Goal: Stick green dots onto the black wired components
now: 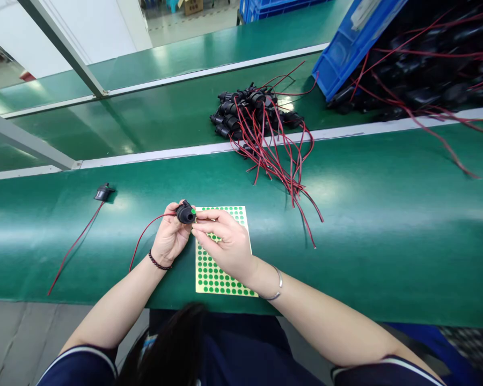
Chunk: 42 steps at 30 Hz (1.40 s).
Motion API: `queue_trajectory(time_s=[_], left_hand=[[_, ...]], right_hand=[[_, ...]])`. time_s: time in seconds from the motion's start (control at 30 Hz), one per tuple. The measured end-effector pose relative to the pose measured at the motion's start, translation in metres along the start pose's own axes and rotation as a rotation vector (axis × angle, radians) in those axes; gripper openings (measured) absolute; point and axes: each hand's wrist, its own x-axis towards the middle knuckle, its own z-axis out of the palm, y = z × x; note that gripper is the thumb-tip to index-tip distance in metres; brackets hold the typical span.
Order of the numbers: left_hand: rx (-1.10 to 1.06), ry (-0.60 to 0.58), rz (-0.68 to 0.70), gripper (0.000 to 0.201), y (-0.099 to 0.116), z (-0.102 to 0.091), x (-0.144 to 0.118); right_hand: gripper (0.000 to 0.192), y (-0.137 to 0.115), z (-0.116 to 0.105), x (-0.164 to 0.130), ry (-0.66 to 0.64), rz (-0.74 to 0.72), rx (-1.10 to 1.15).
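My left hand [169, 236] holds a small round black part [184, 213] whose red wire [143, 238] trails down to the left. The fingertips of my right hand [223, 241] pinch a tiny green dot sticker [193, 212] against the part's edge. Under my right hand lies a pale sheet of green dot stickers [213, 276] on the green belt [386, 225].
Another black part with a red wire [103, 192] lies alone to the left. A pile of the same wired parts [257, 120] sits behind the sticker sheet. A blue bin [348, 51] full of more parts stands at the back right. Metal frame bars [60, 43] cross the upper left.
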Motion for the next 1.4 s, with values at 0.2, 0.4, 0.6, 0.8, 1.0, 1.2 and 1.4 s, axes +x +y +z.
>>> queue_trajectory(time_s=[0.2,0.4,0.6,0.8,1.0,1.2,1.4], left_hand=[[0.012,0.018,-0.056,0.032,-0.006,-0.008,0.0],[-0.009,-0.02,-0.097,0.031,-0.009,-0.012,-0.001],[-0.02,-0.022,-0.117,0.032,-0.007,-0.008,-0.001],[0.039,0.01,-0.089,0.029,-0.007,-0.007,0.0],[-0.006,0.056,-0.12,0.02,-0.008,-0.006,0.001],[-0.109,0.124,-0.205,0.016,-0.008,-0.001,0.001],[-0.182,0.237,-0.274,0.024,-0.001,0.004,0.005]], right_hand=[[0.017,-0.002,-0.004,0.005,0.029,0.026,0.006],[0.021,-0.001,-0.004,0.006,0.026,0.001,-0.032],[0.023,-0.001,-0.004,0.005,0.019,-0.01,-0.036],[0.022,0.002,-0.004,0.003,0.012,-0.011,-0.052],[0.022,0.004,-0.003,0.003,-0.021,-0.015,-0.064],[0.029,0.005,-0.002,0.002,-0.035,0.024,-0.007],[0.022,0.007,0.0,0.003,0.003,0.079,0.034]])
